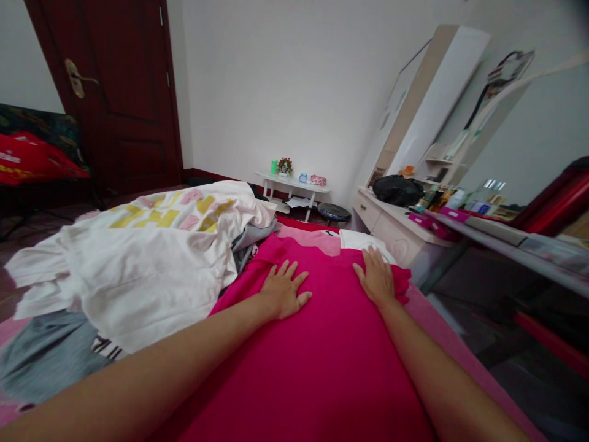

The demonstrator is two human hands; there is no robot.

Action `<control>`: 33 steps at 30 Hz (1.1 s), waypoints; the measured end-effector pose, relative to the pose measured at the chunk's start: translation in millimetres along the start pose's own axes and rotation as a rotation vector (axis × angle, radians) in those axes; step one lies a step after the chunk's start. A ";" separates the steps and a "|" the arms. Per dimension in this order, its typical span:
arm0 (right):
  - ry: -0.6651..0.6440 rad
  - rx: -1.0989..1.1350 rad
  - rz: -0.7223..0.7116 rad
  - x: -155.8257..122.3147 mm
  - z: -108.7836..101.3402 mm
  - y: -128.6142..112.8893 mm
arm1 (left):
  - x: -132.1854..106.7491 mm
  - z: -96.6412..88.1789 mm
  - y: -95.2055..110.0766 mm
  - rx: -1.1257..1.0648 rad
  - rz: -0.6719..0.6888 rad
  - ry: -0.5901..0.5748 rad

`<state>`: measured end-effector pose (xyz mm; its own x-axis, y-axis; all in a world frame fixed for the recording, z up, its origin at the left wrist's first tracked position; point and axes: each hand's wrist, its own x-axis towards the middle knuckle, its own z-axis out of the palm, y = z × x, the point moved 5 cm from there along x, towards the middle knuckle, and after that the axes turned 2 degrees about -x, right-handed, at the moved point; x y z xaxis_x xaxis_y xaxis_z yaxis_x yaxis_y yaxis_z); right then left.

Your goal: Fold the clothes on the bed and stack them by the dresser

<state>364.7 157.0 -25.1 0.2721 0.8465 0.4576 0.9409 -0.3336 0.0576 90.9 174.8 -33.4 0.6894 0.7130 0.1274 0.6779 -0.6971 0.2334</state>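
Note:
A bright magenta garment (317,356) lies spread out in front of me, its near end running out of view at the bottom. On its upper left part rests my left hand (284,291), palm down with the fingers spread. My right hand (376,276) presses flat near the garment's upper right edge, fingertips reaching toward a white cloth (356,239). Beyond the magenta fabric shows a light pink cloth (317,240). To the left is a heap of clothes, topped by a white shirt (156,270) with yellow and pink print. A grey garment (50,350) pokes out below it.
At right stand a white dresser (381,215) with a black bag (398,190) and a grey-edged table (515,239) close by. A low white table (294,180) and a round stool (334,212) are at the back. A dark red door (115,92) is at left.

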 end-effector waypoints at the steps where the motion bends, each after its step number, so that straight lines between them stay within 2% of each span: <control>1: -0.040 0.051 -0.151 -0.4 -0.1 -8.8 | 10.3 -0.3 -3.3 -0.005 0.028 -0.017; 2: -0.100 0.094 -0.262 -1.0 1.9 -14.5 | 21.0 -0.8 -7.9 -0.008 0.043 -0.030; 3: -0.161 0.118 -0.307 -1.0 5.3 -15.9 | 31.6 -1.4 -14.1 -0.005 0.032 -0.035; 4: -0.211 0.119 -0.282 0.1 9.7 -13.2 | 41.5 -2.2 -21.5 0.002 -0.003 -0.034; 8: -0.287 0.024 0.075 5.1 26.1 12.9 | 66.3 -4.4 -50.8 0.039 -0.233 0.006; 10: -0.318 0.006 0.167 4.4 30.4 19.0 | 69.0 -3.6 -57.3 0.046 -0.282 0.029; 13: -0.353 0.004 0.232 0.8 30.4 21.0 | 64.9 -2.3 -58.9 0.056 -0.294 0.051; 19: -0.406 0.002 0.301 -17.2 20.9 19.8 | 38.8 -4.6 -52.4 0.078 -0.232 0.029; 26: -0.462 -0.020 0.253 -49.8 4.5 16.7 | -12.5 -5.5 -42.8 0.103 -0.132 -0.034; 31: -0.561 -0.088 0.280 -77.8 -29.8 -2.7 | -55.9 -17.2 -24.4 0.214 -0.044 -0.047; 33: -0.511 -0.116 0.259 -95.9 -52.5 -21.4 | -75.2 -25.2 -16.1 0.239 -0.034 -0.056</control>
<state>308.0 61.2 -23.7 0.5801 0.8144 -0.0143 0.8104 -0.5753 0.1107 21.7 134.2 -22.5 0.6739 0.7357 0.0687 0.7374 -0.6755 0.0009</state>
